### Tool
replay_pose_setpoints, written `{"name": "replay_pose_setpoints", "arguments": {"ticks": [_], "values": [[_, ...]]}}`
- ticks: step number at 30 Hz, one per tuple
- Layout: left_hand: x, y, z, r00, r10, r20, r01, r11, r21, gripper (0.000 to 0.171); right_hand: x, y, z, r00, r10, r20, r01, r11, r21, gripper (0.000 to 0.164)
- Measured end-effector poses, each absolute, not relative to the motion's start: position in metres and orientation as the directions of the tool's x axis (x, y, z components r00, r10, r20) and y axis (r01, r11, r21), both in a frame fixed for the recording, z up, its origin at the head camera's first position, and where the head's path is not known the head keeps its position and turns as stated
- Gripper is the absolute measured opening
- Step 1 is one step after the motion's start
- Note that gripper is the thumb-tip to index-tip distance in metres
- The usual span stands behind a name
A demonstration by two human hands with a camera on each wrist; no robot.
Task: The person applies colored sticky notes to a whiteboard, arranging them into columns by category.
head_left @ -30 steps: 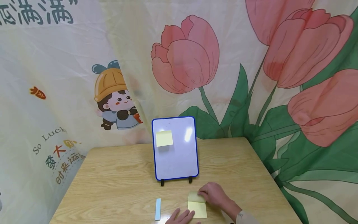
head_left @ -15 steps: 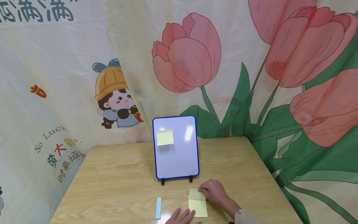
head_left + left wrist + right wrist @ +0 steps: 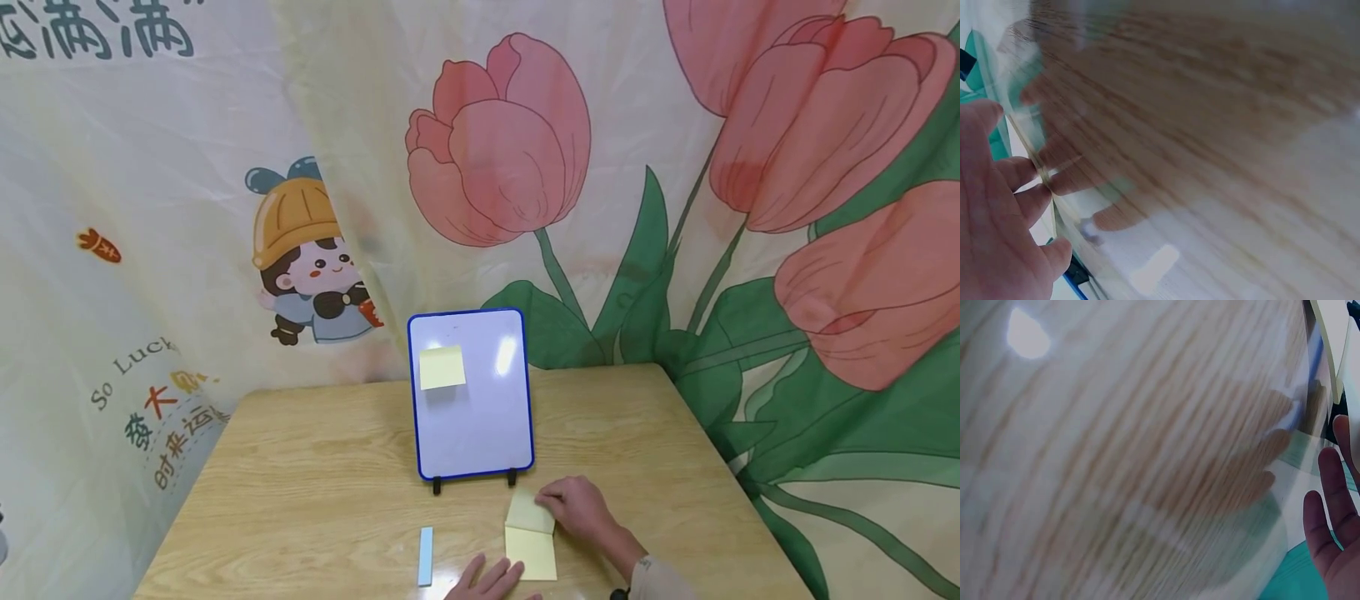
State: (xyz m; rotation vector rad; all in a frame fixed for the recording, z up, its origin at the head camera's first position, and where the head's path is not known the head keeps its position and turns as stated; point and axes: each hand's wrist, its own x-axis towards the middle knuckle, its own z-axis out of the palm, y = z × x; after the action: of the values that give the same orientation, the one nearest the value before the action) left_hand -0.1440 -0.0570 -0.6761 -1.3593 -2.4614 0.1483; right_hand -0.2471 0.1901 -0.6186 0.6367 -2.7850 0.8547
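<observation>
A pale yellow sticky note pad (image 3: 532, 558) lies near the table's front, its top sheet (image 3: 528, 510) peeled up along the far edge. Thumb and finger of my right hand (image 3: 581, 505) pinch that sheet at its upper right corner. My left hand (image 3: 489, 580) has its fingers spread, with fingertips at the pad's lower left side. In the left wrist view, fingers of the left hand (image 3: 997, 212) touch the pad's thin edge. The right wrist view shows the right hand (image 3: 1340, 531) beside the pad (image 3: 1327, 347); its pinching fingertips are largely out of frame there.
Behind the pad stands a blue-framed whiteboard (image 3: 483, 433) on two black feet, with a yellow sticky note (image 3: 442, 368) at its upper left. A narrow light blue strip (image 3: 425, 557) lies left of the pad on the wooden table (image 3: 315, 492). A printed curtain (image 3: 360, 100) hangs behind.
My right hand has moved slightly away toward the whiteboard, and the pinched sheet has lifted further from the pad. The left hand has stayed in place.
</observation>
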Motion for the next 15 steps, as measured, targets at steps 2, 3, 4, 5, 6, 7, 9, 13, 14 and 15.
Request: {"name": "replay_pose_setpoints", "arguments": {"ticks": [2,3,4,5,6,7,9,13,14,15], "values": [[-0.1436,-0.0572,-0.6769,-0.491,0.839,0.234,0.802,0.541,-0.255,0.059,-0.2484,0.1909,-0.6203,-0.906,-0.336,0.257,-0.423,0.746,-0.514,0.007],[-0.1435,-0.0573,-0.6773,-0.488,0.837,0.246,0.798,0.542,-0.263,0.058,-0.2491,0.1913,-0.6212,-0.909,-0.33,0.255,-0.416,0.745,-0.521,0.007],[-0.1435,-0.0573,-0.6776,-0.486,0.836,0.255,0.794,0.544,-0.27,0.058,-0.2497,0.1918,-0.6216,-0.912,-0.324,0.251,-0.409,0.745,-0.527,0.007],[-0.1435,-0.0573,-0.678,-0.485,0.834,0.263,0.79,0.546,-0.277,0.058,-0.2501,0.1924,-0.6219,-0.914,-0.319,0.25,-0.405,0.745,-0.531,0.007],[-0.1434,-0.0573,-0.6781,-0.481,0.833,0.273,0.786,0.548,-0.287,0.058,-0.2504,0.1929,-0.622,-0.912,-0.319,0.258,-0.41,0.739,-0.534,0.008],[-0.1434,-0.0573,-0.6786,-0.477,0.832,0.284,0.782,0.55,-0.295,0.058,-0.2505,0.1934,-0.6217,-0.913,-0.315,0.26,-0.408,0.735,-0.542,0.008],[-0.1433,-0.0571,-0.6789,-0.475,0.829,0.295,0.78,0.551,-0.295,0.058,-0.2508,0.1944,-0.6211,-0.913,-0.303,0.273,-0.407,0.726,-0.554,0.008],[-0.143,-0.0568,-0.6786,-0.478,0.83,0.286,0.792,0.549,-0.268,0.058,-0.2521,0.1963,-0.6193,-0.914,-0.264,0.309,-0.4,0.72,-0.567,0.007],[-0.1429,-0.0569,-0.6782,-0.482,0.83,0.281,0.794,0.549,-0.262,0.058,-0.2527,0.1969,-0.6192,-0.909,-0.262,0.324,-0.407,0.721,-0.56,0.007],[-0.1428,-0.0572,-0.6778,-0.484,0.83,0.277,0.795,0.549,-0.259,0.057,-0.2532,0.1974,-0.6191,-0.908,-0.256,0.331,-0.408,0.72,-0.561,0.006]]}}
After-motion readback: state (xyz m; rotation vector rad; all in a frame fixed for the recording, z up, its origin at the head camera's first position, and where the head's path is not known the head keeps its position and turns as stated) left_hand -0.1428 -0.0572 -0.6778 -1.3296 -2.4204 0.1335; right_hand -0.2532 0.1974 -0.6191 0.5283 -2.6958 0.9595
